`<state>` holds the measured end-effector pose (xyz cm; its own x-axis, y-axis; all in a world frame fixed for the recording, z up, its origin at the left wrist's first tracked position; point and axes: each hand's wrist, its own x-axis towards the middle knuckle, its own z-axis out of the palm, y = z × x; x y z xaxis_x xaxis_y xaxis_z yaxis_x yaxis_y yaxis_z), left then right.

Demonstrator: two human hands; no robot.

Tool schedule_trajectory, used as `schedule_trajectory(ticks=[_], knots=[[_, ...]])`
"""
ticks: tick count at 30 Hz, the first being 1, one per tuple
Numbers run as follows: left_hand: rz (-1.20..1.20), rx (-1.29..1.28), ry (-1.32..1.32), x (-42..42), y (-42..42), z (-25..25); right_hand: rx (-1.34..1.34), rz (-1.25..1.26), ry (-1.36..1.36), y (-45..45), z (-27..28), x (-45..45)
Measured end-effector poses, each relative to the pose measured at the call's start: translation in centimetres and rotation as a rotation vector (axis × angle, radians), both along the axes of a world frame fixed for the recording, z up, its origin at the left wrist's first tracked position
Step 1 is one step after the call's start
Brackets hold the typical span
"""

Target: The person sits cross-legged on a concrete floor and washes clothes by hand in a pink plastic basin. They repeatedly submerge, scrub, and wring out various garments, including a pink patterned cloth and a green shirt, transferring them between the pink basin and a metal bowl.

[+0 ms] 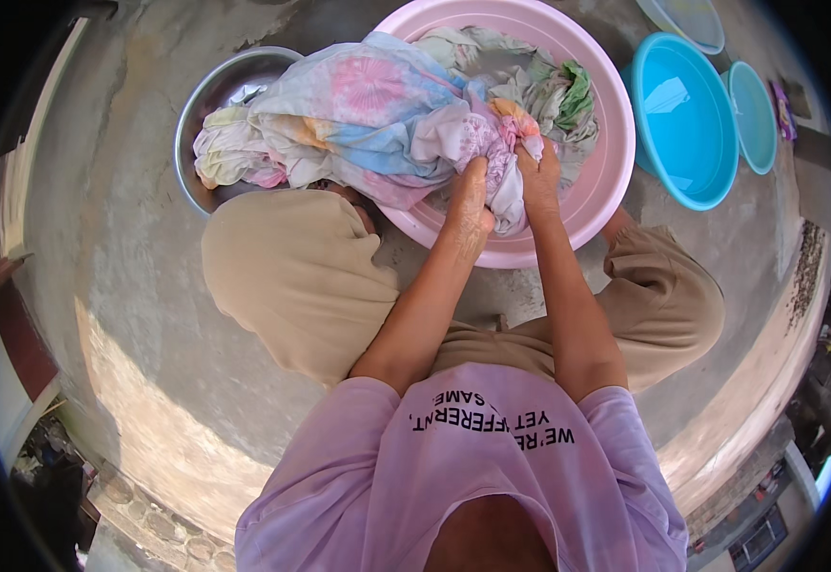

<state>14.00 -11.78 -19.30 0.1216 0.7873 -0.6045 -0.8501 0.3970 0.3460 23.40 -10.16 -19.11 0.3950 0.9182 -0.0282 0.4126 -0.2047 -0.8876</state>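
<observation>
A large tie-dyed cloth (pixel 379 93) in blue, pink and orange stretches from a round metal basin (pixel 188 136) on the left to a big pink plastic basin (pixel 612 143). My left hand (pixel 474 193) grips a bunched, pale part of it above the pink basin. Close beside, my right hand (pixel 540 168) is closed on the same bunch, near its orange and pink part. Wet whitish cloth with a green part (pixel 575 94) lies in the pink basin around some cloudy water. A pale yellow and pink end of cloth (pixel 233 146) rests in the metal basin.
To the right of the pink basin stands a bright blue basin (pixel 687 121) with water in it. Beyond it are a smaller teal basin (pixel 753 118), a pale tub (pixel 687 21) and a purple packet (pixel 783 111). My bent knees flank the pink basin on the concrete floor (pixel 151 286).
</observation>
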Motion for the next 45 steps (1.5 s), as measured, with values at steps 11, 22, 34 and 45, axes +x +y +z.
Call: schedule_trajectory(ticks=[11, 22, 34, 45], knots=[[-0.071, 0.29, -0.364, -2.0, -0.2, -6.4, 0.091, 0.248, -0.395, -2.8, 2.9, -4.3], [-0.198, -0.165, -0.145, -2.5, 1.0, 1.3, 0.085, 0.241, -0.142, -6.0, 6.6, -3.7], [-0.012, -0.052, 0.008, 0.3, 0.4, 0.8, -0.287, -0.129, 0.843, -0.9, 1.1, 1.3], [-0.242, 0.222, 0.33, -0.4, -0.3, 3.0, -0.365, -0.07, 0.896, -4.3, 5.8, 3.4]])
